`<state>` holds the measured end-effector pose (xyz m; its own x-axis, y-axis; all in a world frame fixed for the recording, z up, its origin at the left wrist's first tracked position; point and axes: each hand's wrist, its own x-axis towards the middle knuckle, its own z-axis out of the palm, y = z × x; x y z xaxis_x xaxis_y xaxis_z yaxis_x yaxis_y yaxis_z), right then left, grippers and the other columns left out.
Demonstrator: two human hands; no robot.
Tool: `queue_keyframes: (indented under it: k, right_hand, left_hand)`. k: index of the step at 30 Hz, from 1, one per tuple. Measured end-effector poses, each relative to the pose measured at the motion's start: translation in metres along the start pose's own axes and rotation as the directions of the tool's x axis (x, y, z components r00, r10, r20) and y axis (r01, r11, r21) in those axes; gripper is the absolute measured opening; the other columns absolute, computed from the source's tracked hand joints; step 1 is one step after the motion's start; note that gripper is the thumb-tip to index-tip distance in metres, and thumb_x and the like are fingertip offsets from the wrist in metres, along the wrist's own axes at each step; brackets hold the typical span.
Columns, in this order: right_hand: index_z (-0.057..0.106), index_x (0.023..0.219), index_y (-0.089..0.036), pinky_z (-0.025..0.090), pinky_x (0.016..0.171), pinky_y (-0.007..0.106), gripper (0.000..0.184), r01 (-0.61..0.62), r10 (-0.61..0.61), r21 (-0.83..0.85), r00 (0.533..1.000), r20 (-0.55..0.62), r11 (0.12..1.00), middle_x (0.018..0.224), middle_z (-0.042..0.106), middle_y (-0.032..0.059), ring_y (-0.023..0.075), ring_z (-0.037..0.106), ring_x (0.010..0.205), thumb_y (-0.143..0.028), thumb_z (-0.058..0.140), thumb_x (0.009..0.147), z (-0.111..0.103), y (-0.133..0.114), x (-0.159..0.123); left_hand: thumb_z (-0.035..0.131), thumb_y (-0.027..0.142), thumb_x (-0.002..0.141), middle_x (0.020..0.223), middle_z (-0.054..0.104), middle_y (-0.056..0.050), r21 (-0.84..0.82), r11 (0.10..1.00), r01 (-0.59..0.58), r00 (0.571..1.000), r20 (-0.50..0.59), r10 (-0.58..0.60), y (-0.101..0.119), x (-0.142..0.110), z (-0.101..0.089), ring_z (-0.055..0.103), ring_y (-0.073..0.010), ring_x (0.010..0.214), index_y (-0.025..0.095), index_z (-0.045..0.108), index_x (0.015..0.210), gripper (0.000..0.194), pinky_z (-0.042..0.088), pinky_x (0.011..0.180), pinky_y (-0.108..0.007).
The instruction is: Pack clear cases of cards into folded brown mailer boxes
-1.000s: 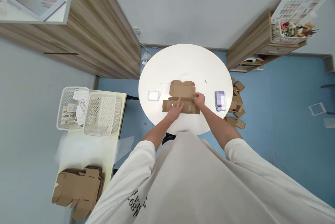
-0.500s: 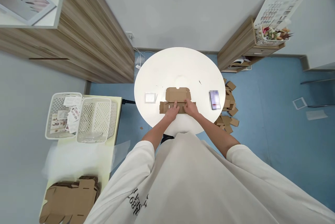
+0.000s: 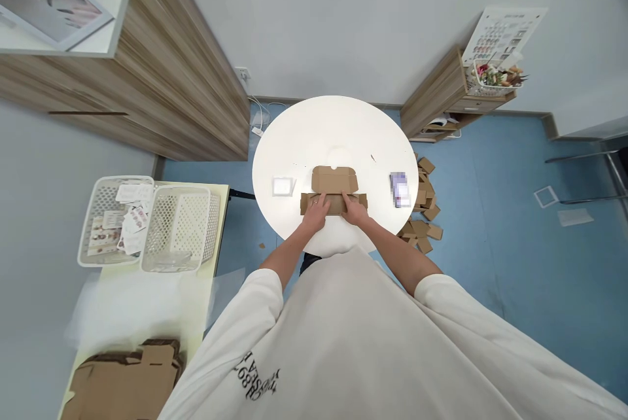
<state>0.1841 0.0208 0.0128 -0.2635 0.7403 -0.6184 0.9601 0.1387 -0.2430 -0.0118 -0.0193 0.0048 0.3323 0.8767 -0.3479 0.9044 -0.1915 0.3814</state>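
left hand [image 3: 316,212], right hand [image 3: 355,212] both touching box [image 3: 335,205], fingers partly extended, can't tell if gripping. box on table [image 3: 338,122], flap [image 3: 334,180] on far side.

2 hands [image 3: 316,212], 1 part-folded ctn [image 3: 334,180], 3 bskts [image 3: 190,227]

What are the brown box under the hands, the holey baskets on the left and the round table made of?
The brown box looks like matt cardboard: creased, with flaps. The white baskets seem plastic, smooth with rows of holes. The round table has a smooth white top, maybe laminate or painted wood; I can't tell.
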Motion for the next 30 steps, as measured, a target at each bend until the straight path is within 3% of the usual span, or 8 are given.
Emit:
queue_keyframes:
  k: [2,5,8,14,20,24,28,30]
  right_hand:
    - [0.001,0.165,-0.020,0.049,0.089,0.038,0.094,-0.009,0.009,-0.005,1.000,0.008,1.000,0.126,0.066,0.0180,0.0323,0.065,0.110,-0.034,0.060,0.094,-0.002,-0.001,0.001]
    - [0.001,0.165,-0.019,0.048,0.090,0.040,0.093,-0.019,0.019,-0.006,1.000,0.015,1.000,0.122,0.067,0.0179,0.0335,0.065,0.109,-0.033,0.059,0.094,-0.003,-0.003,0.002]
    - [0.001,0.165,-0.019,0.048,0.091,0.041,0.093,-0.021,0.021,0.002,1.000,0.019,1.000,0.120,0.068,0.0170,0.0338,0.064,0.111,-0.033,0.059,0.094,-0.002,-0.004,0.002]
    - [-0.001,0.165,-0.020,0.048,0.091,0.040,0.095,-0.011,0.011,0.004,1.000,-0.002,1.000,0.122,0.068,0.0157,0.0328,0.064,0.110,-0.035,0.060,0.094,0.004,-0.002,0.005]
    - [0.004,0.165,-0.020,0.049,0.090,0.040,0.094,0.000,0.001,0.008,1.000,-0.025,1.000,0.123,0.068,0.0160,0.0331,0.064,0.111,-0.031,0.062,0.092,0.010,0.002,0.009]
    - [0.002,0.165,-0.020,0.049,0.089,0.040,0.094,0.002,-0.002,0.011,1.000,-0.022,1.000,0.121,0.069,0.0158,0.0329,0.064,0.110,-0.030,0.060,0.092,0.010,0.002,0.008]
    - [-0.002,0.165,-0.018,0.049,0.089,0.041,0.096,0.005,-0.005,0.006,1.000,-0.015,1.000,0.125,0.068,0.0172,0.0338,0.064,0.110,-0.030,0.059,0.092,0.009,0.002,0.008]
    - [-0.002,0.165,-0.018,0.049,0.089,0.040,0.097,0.002,-0.002,0.003,1.000,-0.008,1.000,0.126,0.067,0.0181,0.0342,0.064,0.111,-0.030,0.060,0.092,0.008,0.001,0.008]
  left_hand:
    - [0.050,0.004,0.082,0.164,0.026,-0.016,0.004,0.997,0.073,0.992,-0.100,-0.072,-0.010,-0.013,-0.004,0.036,-0.0335,0.145,0.021,0.040,0.147,0.068,0.033,0.115,-0.050]
    - [0.051,0.008,0.083,0.160,0.030,-0.019,-0.062,0.961,0.269,0.943,-0.187,-0.276,-0.021,-0.025,-0.007,0.036,-0.0349,0.143,0.019,0.035,0.149,0.069,0.036,0.111,-0.051]
    - [0.054,0.017,0.087,0.157,0.033,-0.020,-0.140,0.912,0.385,0.899,-0.167,-0.405,-0.027,-0.025,-0.005,0.044,-0.0357,0.136,0.020,0.033,0.149,0.066,0.042,0.105,-0.050]
    - [0.057,0.025,0.090,0.148,0.042,-0.018,-0.204,0.872,0.445,0.869,-0.134,-0.475,-0.028,-0.009,0.004,0.050,-0.0340,0.131,0.024,0.040,0.144,0.056,0.045,0.103,-0.048]
    - [0.049,0.017,0.094,0.140,0.049,-0.015,-0.151,0.916,0.372,0.913,-0.117,-0.390,-0.021,-0.007,0.008,0.054,-0.0296,0.124,0.024,0.048,0.138,0.044,0.046,0.100,-0.043]
    - [0.043,0.014,0.096,0.144,0.047,-0.016,-0.162,0.947,0.276,0.948,-0.118,-0.296,-0.011,-0.011,0.007,0.058,-0.0269,0.120,0.021,0.044,0.143,0.048,0.048,0.099,-0.040]
    - [0.047,0.027,0.099,0.154,0.040,-0.018,-0.156,0.976,0.148,0.974,-0.145,-0.171,0.001,-0.014,0.007,0.054,-0.0301,0.130,0.022,0.027,0.156,0.061,0.046,0.103,-0.043]
    - [0.047,0.036,0.100,0.157,0.038,-0.019,-0.168,0.977,0.129,0.977,-0.146,-0.155,0.004,-0.016,0.008,0.050,-0.0312,0.134,0.021,0.025,0.157,0.063,0.045,0.105,-0.045]
